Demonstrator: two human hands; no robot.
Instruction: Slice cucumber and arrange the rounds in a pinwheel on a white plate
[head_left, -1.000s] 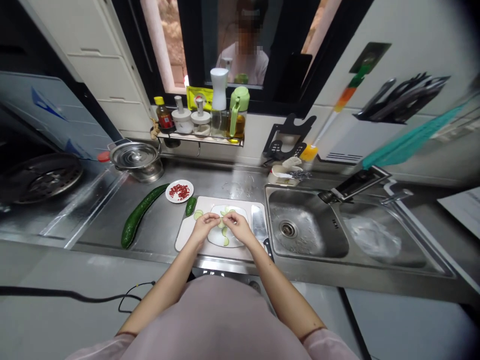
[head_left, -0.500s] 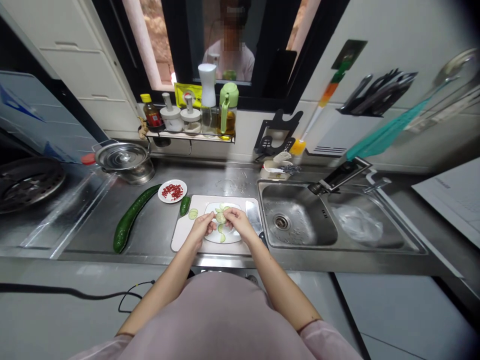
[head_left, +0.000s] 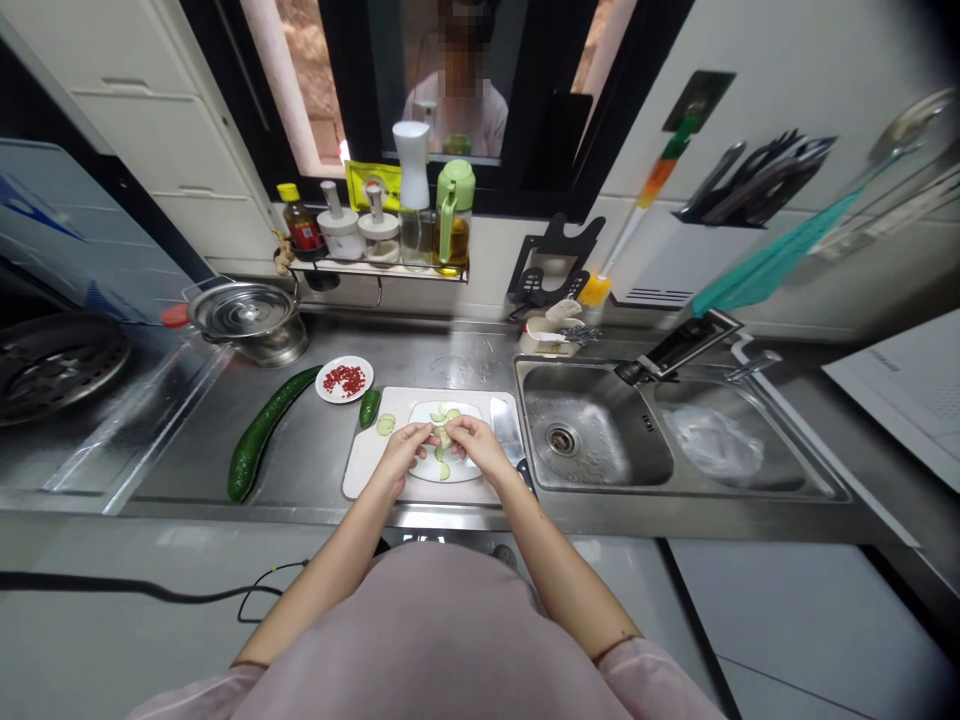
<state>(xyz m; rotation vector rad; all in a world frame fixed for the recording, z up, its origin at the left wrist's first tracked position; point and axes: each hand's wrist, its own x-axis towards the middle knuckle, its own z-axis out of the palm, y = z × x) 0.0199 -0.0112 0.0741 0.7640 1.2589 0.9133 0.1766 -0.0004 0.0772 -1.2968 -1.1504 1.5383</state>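
Over a white plate (head_left: pixel 465 470) on the pale cutting board (head_left: pixel 362 475), both my hands are close together with fingers pinched. Between them is a thin cucumber slice (head_left: pixel 442 438); my right hand (head_left: pixel 471 445) is closed on its right side. My left hand (head_left: pixel 407 452) is closed at the slice's left side, its fingertips too small to make out exactly. More pale green slices (head_left: pixel 444 470) lie on the plate. Left of the plate, a few round slices (head_left: pixel 386 424) rest on the board. A knife (head_left: pixel 506 430) lies on the board's right side.
A cucumber piece (head_left: pixel 369 408) touches the board's left edge. Farther left are a small dish (head_left: pixel 364 388) of red pieces, a long cucumber (head_left: pixel 262 435) and a lidded metal pot (head_left: pixel 270 340). A double sink (head_left: pixel 600 430) is at the right, with bottles (head_left: pixel 415 225) on a rack behind.
The slice between my hands looks different in angle, and the lower slices on the plate show in a slightly different arrangement. My hands have barely moved.
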